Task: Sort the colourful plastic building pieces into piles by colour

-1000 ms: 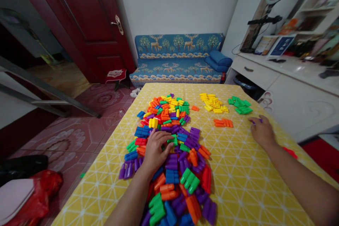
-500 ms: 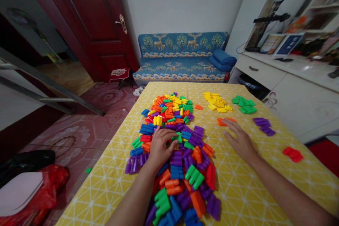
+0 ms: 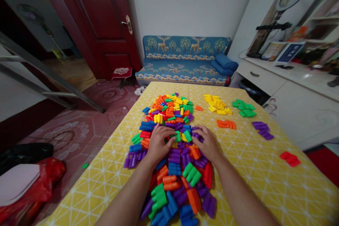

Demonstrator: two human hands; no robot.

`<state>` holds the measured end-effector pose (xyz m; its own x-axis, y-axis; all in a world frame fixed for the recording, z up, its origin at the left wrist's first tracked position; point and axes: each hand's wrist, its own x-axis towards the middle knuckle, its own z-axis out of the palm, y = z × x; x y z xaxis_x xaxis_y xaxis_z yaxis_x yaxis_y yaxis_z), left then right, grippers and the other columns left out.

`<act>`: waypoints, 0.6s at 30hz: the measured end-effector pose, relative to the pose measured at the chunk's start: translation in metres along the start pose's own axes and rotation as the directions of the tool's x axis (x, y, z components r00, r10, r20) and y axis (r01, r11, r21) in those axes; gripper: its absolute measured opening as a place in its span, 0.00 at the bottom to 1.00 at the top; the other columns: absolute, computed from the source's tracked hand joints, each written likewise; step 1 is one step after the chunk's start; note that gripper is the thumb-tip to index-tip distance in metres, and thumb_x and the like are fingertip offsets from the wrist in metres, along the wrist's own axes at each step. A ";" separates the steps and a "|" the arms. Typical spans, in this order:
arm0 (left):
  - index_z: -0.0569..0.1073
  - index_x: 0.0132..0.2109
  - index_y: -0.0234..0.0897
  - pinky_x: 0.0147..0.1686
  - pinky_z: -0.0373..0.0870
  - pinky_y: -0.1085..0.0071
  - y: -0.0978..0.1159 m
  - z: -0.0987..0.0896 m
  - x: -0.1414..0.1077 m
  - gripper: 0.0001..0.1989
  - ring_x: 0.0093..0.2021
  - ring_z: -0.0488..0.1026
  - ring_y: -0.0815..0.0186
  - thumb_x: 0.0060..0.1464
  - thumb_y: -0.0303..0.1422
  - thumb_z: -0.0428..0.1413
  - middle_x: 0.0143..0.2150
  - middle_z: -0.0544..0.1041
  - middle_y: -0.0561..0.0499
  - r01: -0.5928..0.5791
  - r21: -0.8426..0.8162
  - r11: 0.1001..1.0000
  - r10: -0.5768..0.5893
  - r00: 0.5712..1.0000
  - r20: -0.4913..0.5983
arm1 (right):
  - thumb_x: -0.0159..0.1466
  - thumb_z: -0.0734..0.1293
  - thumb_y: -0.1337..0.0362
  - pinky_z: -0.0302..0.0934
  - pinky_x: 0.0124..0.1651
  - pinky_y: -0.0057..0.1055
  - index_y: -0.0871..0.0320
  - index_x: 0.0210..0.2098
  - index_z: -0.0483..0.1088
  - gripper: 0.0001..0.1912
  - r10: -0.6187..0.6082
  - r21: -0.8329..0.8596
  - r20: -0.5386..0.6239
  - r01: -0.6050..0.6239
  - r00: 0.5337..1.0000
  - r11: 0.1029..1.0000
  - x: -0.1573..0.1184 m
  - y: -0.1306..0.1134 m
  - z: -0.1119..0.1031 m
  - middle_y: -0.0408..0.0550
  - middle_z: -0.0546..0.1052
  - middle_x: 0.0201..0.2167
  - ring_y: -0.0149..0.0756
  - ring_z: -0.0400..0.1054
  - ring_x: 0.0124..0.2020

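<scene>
A long heap of colourful plastic pieces, with a green three-tube piece (image 3: 191, 174) and blue pieces (image 3: 174, 168) among them, lies on the yellow tablecloth (image 3: 106, 187). On the heap's left side rests my left hand (image 3: 160, 143), its fingers curled by a green piece (image 3: 177, 136); whether it grips that piece is unclear. My right hand (image 3: 208, 144) is over the heap's right side, fingers apart and bent, touching purple pieces near another green piece (image 3: 187, 135). Sorted groups lie to the right: yellow (image 3: 217, 104), green (image 3: 244, 108), orange (image 3: 226, 124), purple (image 3: 262, 130) and red (image 3: 290, 158).
A lone orange piece (image 3: 199, 108) lies between the heap and the yellow group. Beyond the table stands a blue patterned sofa (image 3: 182, 65). A white cabinet (image 3: 299, 102) is at the right, a metal ladder (image 3: 53, 74) at the left. One green piece (image 3: 85, 166) is on the floor.
My right hand has moved left from the orange group to the heap, leaving the orange pieces in full view. My left hand has stayed at nearly the same spot on the heap.
</scene>
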<state>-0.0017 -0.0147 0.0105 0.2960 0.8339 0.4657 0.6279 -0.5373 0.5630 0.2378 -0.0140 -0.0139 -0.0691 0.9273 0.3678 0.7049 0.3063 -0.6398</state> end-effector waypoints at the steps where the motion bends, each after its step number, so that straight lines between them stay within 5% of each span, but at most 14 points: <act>1: 0.80 0.42 0.45 0.65 0.52 0.47 -0.001 0.000 0.000 0.07 0.49 0.75 0.60 0.58 0.36 0.58 0.46 0.81 0.51 -0.001 -0.001 1.000 0.001 1.000 -0.003 | 0.60 0.66 0.58 0.58 0.60 0.45 0.53 0.41 0.76 0.12 -0.012 -0.002 -0.004 0.012 1.000 1.000 0.000 0.001 -0.001 0.51 0.72 0.50 0.44 0.65 0.54; 8: 0.80 0.41 0.44 0.65 0.52 0.47 -0.003 0.000 0.001 0.07 0.49 0.75 0.60 0.58 0.35 0.57 0.45 0.81 0.51 -0.001 -0.006 1.000 0.001 1.000 -0.006 | 0.56 0.67 0.66 0.52 0.65 0.49 0.47 0.59 0.67 0.30 -0.081 -0.005 0.206 0.084 0.975 0.996 -0.004 -0.002 -0.013 0.48 0.64 0.63 0.46 0.57 0.64; 11: 0.80 0.40 0.45 0.65 0.53 0.48 -0.005 0.001 0.001 0.07 0.49 0.75 0.60 0.58 0.35 0.57 0.45 0.82 0.51 -0.011 -0.008 1.000 0.011 1.000 -0.015 | 0.55 0.67 0.68 0.53 0.65 0.48 0.46 0.52 0.73 0.25 -0.046 -0.036 0.217 0.055 0.975 0.998 -0.005 -0.004 -0.013 0.47 0.63 0.63 0.45 0.58 0.63; 18: 0.80 0.39 0.45 0.64 0.54 0.48 -0.009 0.003 0.001 0.06 0.49 0.75 0.59 0.57 0.35 0.57 0.45 0.82 0.51 -0.017 -0.023 1.000 0.017 0.999 -0.030 | 0.53 0.66 0.70 0.63 0.56 0.40 0.52 0.37 0.75 0.13 -0.080 0.088 0.037 0.077 0.996 0.993 -0.004 0.000 -0.008 0.48 0.72 0.46 0.39 0.68 0.50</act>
<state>-0.0046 -0.0081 0.0035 0.2850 0.8208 0.4951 0.6057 -0.5545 0.5706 0.2441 -0.0191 -0.0095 -0.1514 0.9070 0.3929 0.6324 0.3944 -0.6667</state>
